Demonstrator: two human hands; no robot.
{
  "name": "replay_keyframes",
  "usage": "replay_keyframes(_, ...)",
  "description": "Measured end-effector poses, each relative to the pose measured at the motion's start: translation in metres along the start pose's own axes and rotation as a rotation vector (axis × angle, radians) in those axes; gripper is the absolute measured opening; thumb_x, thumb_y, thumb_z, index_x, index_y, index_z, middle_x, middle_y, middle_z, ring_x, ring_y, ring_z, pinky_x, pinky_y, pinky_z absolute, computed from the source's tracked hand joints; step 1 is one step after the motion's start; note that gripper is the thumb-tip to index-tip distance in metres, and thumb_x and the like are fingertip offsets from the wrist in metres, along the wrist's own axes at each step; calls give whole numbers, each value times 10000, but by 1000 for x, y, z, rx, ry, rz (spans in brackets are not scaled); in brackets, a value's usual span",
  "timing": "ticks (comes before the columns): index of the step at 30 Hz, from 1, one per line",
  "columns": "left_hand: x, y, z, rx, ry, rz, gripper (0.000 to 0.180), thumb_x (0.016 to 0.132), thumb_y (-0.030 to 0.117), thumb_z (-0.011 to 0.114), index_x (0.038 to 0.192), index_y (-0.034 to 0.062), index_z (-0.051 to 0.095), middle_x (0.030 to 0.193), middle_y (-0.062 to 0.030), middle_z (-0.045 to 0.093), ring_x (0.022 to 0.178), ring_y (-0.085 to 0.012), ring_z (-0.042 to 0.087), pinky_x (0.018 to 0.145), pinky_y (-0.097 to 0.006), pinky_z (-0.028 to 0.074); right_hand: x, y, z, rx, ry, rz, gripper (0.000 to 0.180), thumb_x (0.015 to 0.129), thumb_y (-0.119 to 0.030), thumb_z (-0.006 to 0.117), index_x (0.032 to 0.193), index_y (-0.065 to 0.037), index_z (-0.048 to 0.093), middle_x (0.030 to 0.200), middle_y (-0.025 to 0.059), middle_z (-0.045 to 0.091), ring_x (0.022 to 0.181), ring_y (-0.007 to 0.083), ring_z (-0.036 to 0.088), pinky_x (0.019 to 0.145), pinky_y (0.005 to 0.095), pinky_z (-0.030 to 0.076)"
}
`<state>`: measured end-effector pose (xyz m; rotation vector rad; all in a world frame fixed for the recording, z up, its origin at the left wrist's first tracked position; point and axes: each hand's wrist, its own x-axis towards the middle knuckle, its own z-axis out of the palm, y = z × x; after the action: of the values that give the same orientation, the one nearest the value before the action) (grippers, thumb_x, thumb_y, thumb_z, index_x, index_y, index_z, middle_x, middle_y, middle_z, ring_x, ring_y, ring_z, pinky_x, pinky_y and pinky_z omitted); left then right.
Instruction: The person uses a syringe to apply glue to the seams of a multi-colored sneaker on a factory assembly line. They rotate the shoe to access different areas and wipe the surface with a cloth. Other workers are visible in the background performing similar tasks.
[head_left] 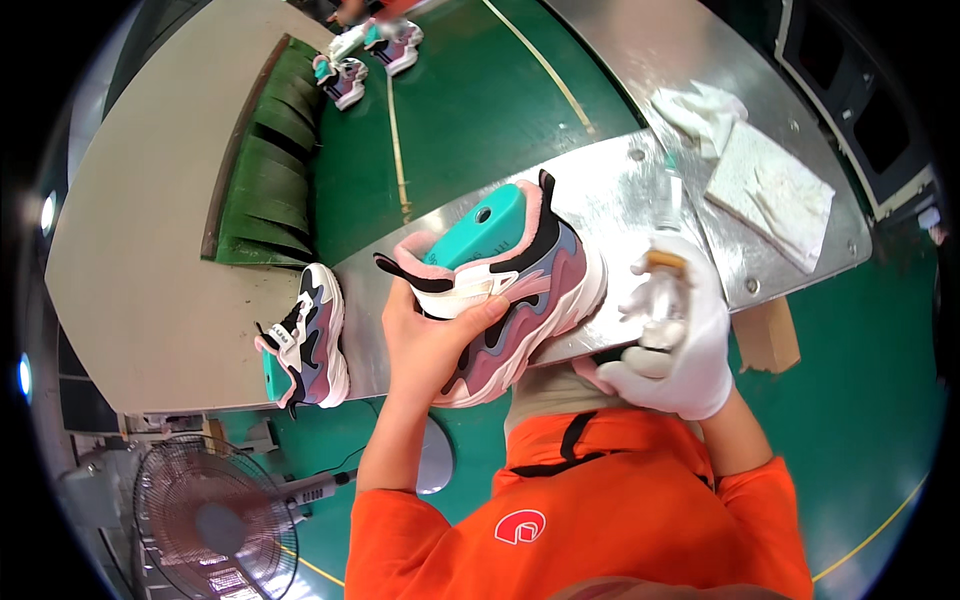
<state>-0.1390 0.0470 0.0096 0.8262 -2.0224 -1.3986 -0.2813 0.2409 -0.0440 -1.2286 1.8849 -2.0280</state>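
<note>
A pink, purple, black and white sneaker point(560, 290) with a teal shoe last point(478, 228) in its opening is tilted above the metal table. My left hand point(430, 345), bare, is closed round its side, the thumb lying across the upper. To the right of the shoe, my right hand point(690, 350) wears a white glove and has its fingers curled in. An orange-brown piece point(665, 262) shows at the curled fingers, but blur hides what it belongs to. Just beyond that hand, a clear object with a teal tip point(672, 190) is on the metal.
A matching sneaker point(318, 335) stands at the left table edge. Two more sneakers point(342, 82) point(395, 45) sit on the green belt, near a person's hand point(350, 12). White cloths point(700, 115) and a white pad point(770, 190) lie right. Green flaps point(265, 170) hang left; a fan point(215, 525) stands below.
</note>
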Motion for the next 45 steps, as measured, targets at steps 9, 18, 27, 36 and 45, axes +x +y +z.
replay_keyframes(9, -15, -25, -16, -241, 213, 165, 752, 639, 115, 874, 1255, -27, 467, 1121, -108, 604, 1000, -175, 617, 886, -312, 503, 13, -8, -15, 15, 55, 120, 948, 562, -66, 793, 1417, -95, 384, 1154, 126, 528, 766, 138, 559, 708, 280, 508)
replay_keyframes(18, -34, -31, -18, -52, 373, 495, 868, 597, 212, 928, 1272, -44, 445, 1273, -136, 553, 1123, -212, 579, 975, -339, 473, 47, -59, 14, -783, -247, -244, 787, 658, -140, 709, 1406, -234, 483, 1049, 179, 522, 849, 346, 585, 701, 418, 504)
replay_keyframes(27, -47, -26, -21, -82, 436, 520, 892, 604, 201, 924, 1293, -20, 402, 1303, -150, 522, 1156, -228, 560, 1001, -359, 454, 43, -74, 27, -891, -274, -383, 809, 640, -148, 729, 1408, -216, 481, 1082, 187, 539, 875, 347, 593, 708, 411, 503)
replay_keyframes(36, -44, -23, -38, 227, 403, 900, 883, 566, 253, 926, 1239, 28, 400, 1233, -178, 544, 1091, -309, 588, 977, -431, 473, 25, -58, -8, -672, -26, -377, 931, 552, -150, 845, 1404, -206, 472, 1120, 224, 516, 846, 346, 588, 718, 403, 509)
replay_keyframes(45, -57, -15, -59, 528, 481, 1224, 410, 926, 227, 559, 1276, 99, 389, 1174, -215, 618, 1040, -379, 629, 886, -478, 497, 20, -58, -15, -606, -17, -321, 934, 570, -98, 825, 1420, -192, 448, 1137, 209, 509, 759, 268, 607, 613, 341, 520)
